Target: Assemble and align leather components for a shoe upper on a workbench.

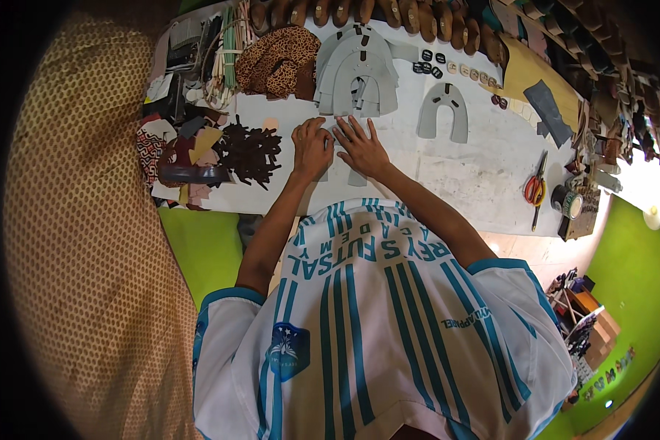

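Head view: on the white worktable [477,187], a flat grey sheet piece [356,178], probably U-shaped, lies beneath the curled left hand [313,150] and spread right hand [363,152]. The step looks like aligning it; next seems to need even pressure. Fingers hide its top; whether the left pinches it, I cannot tell.

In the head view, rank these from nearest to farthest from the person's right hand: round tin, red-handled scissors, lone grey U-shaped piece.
From the right hand:
1. Lone grey U-shaped piece: to its right, a little farther up the table.
2. Red-handled scissors: well to the right.
3. Round tin: right of the scissors.
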Motion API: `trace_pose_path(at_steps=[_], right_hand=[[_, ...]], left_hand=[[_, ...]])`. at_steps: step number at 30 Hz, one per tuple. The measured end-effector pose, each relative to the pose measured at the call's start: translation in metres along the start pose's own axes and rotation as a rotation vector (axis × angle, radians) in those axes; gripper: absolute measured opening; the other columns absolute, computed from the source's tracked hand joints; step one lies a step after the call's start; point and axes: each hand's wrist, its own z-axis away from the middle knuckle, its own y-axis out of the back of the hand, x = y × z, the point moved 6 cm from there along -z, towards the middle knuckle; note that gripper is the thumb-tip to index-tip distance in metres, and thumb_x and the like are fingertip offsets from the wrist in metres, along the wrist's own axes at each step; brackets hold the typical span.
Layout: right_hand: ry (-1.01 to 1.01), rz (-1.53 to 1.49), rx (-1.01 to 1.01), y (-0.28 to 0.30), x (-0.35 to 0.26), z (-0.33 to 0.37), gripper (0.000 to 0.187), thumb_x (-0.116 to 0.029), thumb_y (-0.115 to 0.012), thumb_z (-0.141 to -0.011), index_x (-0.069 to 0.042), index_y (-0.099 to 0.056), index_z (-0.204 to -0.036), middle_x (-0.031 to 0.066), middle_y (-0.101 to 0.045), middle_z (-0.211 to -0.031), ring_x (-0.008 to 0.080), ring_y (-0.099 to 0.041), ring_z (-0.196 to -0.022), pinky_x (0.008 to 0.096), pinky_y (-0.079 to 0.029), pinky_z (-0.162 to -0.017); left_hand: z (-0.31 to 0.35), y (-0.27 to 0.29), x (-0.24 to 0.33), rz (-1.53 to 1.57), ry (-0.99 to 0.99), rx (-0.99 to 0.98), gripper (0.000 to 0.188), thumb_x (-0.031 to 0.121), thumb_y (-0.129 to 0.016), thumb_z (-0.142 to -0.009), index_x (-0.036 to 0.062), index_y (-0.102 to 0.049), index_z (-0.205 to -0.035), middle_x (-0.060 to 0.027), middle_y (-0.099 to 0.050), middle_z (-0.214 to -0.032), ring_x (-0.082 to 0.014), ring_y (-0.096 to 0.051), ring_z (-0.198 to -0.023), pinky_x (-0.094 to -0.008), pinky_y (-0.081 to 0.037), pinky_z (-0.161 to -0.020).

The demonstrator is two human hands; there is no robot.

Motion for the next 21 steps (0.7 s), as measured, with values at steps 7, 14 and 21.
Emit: trace_pose_path(at_steps=[7,14,21], right_hand=[[-0.004,-0.012,0.018,0.0,0.0,0.001,0.068,-0.045,-0.061,-0.096,-0.016,-0.041,-0.154,0.0067,-0.017,-0.169,0.0291,-0.016,-0.155,0.0611,-0.016,-0.121],[-0.016,-0.017,0.001,0.001,0.0,0.001,0.067,-0.045,-0.061,-0.096,-0.016,-0.042,-0.153,0.0066,-0.017,-0.169,0.0294,-0.017,-0.155,0.0619,-0.015,-0.121],[-0.02,-0.03,0.015,0.001,0.006,0.001,0.066,-0.046,-0.06,-0.096,-0.017,-0.042,-0.153,0.0065,-0.018,-0.169,0.0296,-0.018,-0.155,0.0619,-0.014,-0.122]], left_hand=[[0.001,-0.002,0.002,0.023,0.048,0.017,0.01,0.017,-0.066,-0.088,0.0086,-0.069,-0.093,-0.0089,-0.054,-0.138,-0.0279,-0.042,-0.136,-0.0504,-0.023,-0.115],[0.009,0.004,0.003,-0.093,-0.03,0.133,0.011,0.018,-0.071,-0.084,0.0098,-0.069,-0.092,-0.0071,-0.056,-0.134,-0.0265,-0.046,-0.132,-0.0505,-0.026,-0.112],[0.007,0.011,0.008,-0.065,-0.072,0.105,0.014,0.019,-0.074,-0.081,0.0109,-0.07,-0.091,-0.0045,-0.059,-0.13,-0.0248,-0.05,-0.127,-0.0505,-0.029,-0.109]])
